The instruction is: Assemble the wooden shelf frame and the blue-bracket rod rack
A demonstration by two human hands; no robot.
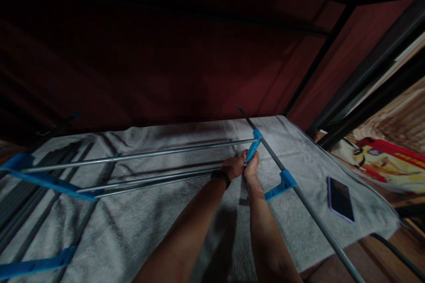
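A metal rack of grey rods and blue plastic connectors lies across a grey towel [139, 225]. My left hand [232, 167] grips the end of a horizontal grey rod [149, 180] where it meets a blue connector [253, 149]. My right hand [251, 166] is closed on that same blue connector, which sits on a long diagonal pole [299, 194]. A second blue connector [282, 184] sits lower on that pole, untouched. A black band is on my left wrist.
A dark phone [340, 198] lies on the towel to the right. More blue brackets [46, 180] and dark rods lie at the left. A dark red wall and black frame bars stand behind. Colourful fabric [388, 163] lies at the far right.
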